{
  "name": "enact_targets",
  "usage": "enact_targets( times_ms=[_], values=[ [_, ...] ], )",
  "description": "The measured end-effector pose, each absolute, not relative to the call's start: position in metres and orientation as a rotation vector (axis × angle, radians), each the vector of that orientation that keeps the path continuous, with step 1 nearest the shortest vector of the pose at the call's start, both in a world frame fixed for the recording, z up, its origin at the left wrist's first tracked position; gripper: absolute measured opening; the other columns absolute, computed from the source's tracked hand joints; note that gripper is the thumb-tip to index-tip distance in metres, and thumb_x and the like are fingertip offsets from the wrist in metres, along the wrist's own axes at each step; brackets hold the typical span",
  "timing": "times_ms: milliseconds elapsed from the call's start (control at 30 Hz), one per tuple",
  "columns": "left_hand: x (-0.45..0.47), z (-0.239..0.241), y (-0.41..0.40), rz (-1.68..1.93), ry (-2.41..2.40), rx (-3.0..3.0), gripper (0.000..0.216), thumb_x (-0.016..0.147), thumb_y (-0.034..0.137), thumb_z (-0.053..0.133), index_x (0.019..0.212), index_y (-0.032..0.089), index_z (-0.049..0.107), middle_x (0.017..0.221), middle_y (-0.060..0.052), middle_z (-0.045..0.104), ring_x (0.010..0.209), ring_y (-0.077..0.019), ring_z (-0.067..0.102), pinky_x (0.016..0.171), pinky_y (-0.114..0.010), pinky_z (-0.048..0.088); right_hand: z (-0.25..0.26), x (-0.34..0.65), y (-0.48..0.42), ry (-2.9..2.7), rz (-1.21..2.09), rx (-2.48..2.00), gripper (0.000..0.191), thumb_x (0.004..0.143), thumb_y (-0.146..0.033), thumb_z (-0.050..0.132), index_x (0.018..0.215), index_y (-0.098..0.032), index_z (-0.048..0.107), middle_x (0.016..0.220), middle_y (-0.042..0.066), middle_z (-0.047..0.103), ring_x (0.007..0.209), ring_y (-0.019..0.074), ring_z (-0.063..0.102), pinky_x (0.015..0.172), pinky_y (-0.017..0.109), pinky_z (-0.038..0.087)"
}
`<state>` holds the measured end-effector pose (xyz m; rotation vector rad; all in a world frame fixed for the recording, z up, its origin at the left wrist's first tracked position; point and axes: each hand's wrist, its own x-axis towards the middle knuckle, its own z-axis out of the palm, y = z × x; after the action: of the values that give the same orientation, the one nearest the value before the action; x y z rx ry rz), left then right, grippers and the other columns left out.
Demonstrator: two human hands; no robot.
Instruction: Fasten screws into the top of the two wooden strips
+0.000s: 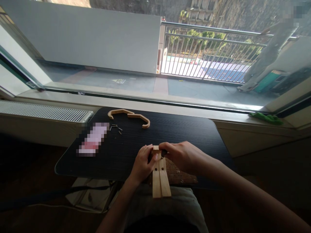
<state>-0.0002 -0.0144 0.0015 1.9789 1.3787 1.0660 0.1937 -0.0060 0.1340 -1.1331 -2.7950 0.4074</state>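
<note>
Two pale wooden strips [157, 186] lie side by side at the table's near edge, their lower ends reaching over my lap. Several dark round holes show in them. My left hand [144, 162] grips their upper part from the left, thumb on top. On the right side of the strips, my right hand [182, 155] is closed around a small dark tool [164, 152], mostly hidden by the fingers. Its tip is near a hole in the right strip. Beneath the strips and my right hand is a worn brown board [181, 174].
On the black table [184, 129] lie two curved wooden hooks [120, 111], several screws [114, 126] and a pixelated pink item [94, 139]. A radiator [46, 111] stands left; a green cloth [266, 118] lies on the sill. Outside the window, a person [269, 55] stands by the railing.
</note>
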Motion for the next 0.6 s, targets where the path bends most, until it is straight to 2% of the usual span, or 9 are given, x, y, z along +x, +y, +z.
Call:
enact_targets(
  times_ms=[200,400,600],
  values=[
    [0.0001,0.0027,-0.0143,1.063,1.375,1.977,0.018,0.090,0.029,0.052,0.101,0.022,0.063,0.106,-0.008,0.071,0.109,-0.0267,0.064,0.105,-0.051,0.046,0.1308,0.1891,-0.0072,-2.748,0.390,-1.267,0.017,0.097,-0.023,0.053,0.114,-0.020,0.053,0.083,0.003,0.073,0.061,0.0167,0.064,0.054,0.028,0.022],
    [-0.0002,-0.0013,-0.0141,1.077,1.382,1.991,0.021,0.089,0.029,0.052,0.106,0.020,0.063,0.112,-0.010,0.071,0.111,-0.0272,0.064,0.107,-0.051,0.045,0.1257,0.1885,-0.0102,-2.700,0.378,-1.337,0.018,0.095,-0.023,0.053,0.112,-0.019,0.054,0.084,0.005,0.074,0.064,0.0187,0.066,0.054,0.028,0.023],
    [-0.0007,-0.0030,-0.0139,1.085,1.393,2.003,0.022,0.089,0.029,0.053,0.106,0.020,0.063,0.112,-0.011,0.071,0.110,-0.0270,0.065,0.107,-0.051,0.046,0.1262,0.1860,-0.0142,-2.639,0.398,-1.450,0.016,0.095,-0.027,0.055,0.108,-0.018,0.055,0.073,0.004,0.072,0.061,0.0190,0.065,0.054,0.027,0.023]
  ],
)
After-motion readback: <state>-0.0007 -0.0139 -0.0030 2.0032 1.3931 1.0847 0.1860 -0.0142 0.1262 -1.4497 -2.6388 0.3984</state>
